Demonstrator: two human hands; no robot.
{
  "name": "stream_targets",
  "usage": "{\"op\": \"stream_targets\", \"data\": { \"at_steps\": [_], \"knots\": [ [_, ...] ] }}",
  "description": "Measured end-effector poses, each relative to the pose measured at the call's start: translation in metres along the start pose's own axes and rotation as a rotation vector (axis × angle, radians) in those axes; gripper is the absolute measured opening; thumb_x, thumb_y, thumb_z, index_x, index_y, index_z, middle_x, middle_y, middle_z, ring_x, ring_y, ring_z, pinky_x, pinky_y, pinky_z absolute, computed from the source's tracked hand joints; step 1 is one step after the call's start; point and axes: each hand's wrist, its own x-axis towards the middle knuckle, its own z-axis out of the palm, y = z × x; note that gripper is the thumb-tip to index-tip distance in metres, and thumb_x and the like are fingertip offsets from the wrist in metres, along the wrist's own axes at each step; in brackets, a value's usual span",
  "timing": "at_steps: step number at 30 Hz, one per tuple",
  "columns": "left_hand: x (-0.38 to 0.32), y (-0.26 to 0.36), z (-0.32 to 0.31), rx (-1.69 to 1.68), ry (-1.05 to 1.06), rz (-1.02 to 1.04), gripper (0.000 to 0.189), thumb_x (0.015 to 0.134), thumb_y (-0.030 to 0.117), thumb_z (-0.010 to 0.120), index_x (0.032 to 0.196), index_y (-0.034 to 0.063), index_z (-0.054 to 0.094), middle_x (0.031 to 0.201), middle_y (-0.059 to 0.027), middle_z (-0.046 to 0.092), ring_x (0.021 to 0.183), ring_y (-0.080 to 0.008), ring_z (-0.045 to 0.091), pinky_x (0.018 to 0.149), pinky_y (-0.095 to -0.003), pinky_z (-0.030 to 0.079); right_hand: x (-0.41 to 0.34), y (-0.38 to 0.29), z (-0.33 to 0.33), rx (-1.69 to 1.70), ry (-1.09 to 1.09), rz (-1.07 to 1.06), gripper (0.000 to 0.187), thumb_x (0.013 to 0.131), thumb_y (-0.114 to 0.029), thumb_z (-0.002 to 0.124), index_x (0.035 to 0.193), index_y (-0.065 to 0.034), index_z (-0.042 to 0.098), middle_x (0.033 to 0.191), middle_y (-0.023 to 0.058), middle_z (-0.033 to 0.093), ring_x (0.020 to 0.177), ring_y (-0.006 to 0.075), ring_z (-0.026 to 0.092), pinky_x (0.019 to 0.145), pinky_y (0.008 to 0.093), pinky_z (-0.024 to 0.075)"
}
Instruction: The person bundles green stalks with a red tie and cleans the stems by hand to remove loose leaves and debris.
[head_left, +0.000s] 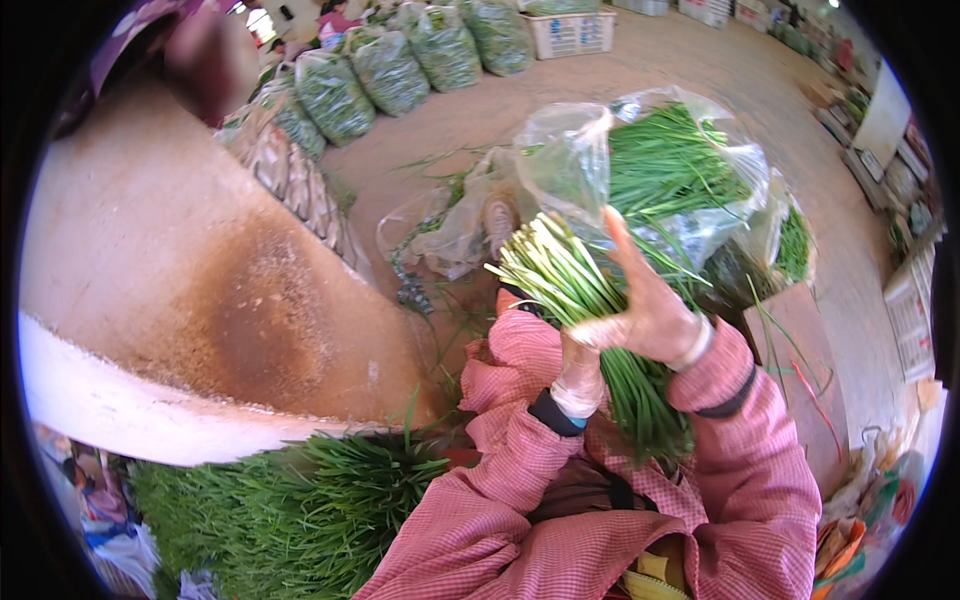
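Note:
A bunch of Chinese chives (577, 277) is held over my lap, pale stem ends away from me and green leaves towards me. My left hand (582, 367) grips the bunch from its near left side; its fingers are mostly hidden. Across the bunch from the right comes my right hand (649, 319), thumb and fingers spread wide, the thumb close to my left hand. Whether its palm touches the stems is not clear. Beyond it stands a clear plastic bag (562, 157) filled with loose green chives (667, 165).
On my left is a stained slab (150, 247), with a large heap of chives (300, 510) nearer me. Filled plastic bags (390, 71) line the far floor beside a white crate (574, 34). A brown board (802, 360) with a red strip (817, 409) lies right. Other people are nearby.

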Motion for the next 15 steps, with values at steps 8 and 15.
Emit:
{"op": "stream_targets", "data": {
  "at_steps": [8, 15],
  "knots": [
    [0.012, 0.028, 0.008, -0.284, 0.061, -0.019, 0.047, 0.077, 0.015, 0.059, 0.120, 0.0059, 0.042, 0.115, -0.0045, 0.050, 0.106, -0.0177, 0.047, 0.090, -0.0319, 0.040, 0.005, 0.007, 0.004, 0.009, -0.233, 0.133, 0.093, 0.056, -0.030, 0.078, 0.127, 0.0024, 0.028, 0.104, 0.0204, 0.056, 0.099, 0.0250, 0.055, 0.083, 0.0302, 0.0426],
    [0.016, 0.146, -0.021, -0.265, -0.097, 0.367, 0.078, 0.078, 0.059, 0.042, 0.134, 0.0097, 0.020, 0.132, -0.0087, 0.030, 0.123, -0.0220, 0.028, 0.104, -0.0404, 0.019, 0.118, -0.085, 0.092, -0.599, -0.483, -0.383, 0.110, 0.053, -0.036, 0.075, 0.134, -0.0019, 0.010, 0.123, 0.0247, 0.039, 0.112, 0.0349, 0.042, 0.093, 0.0388, 0.0345]
  ]
}}
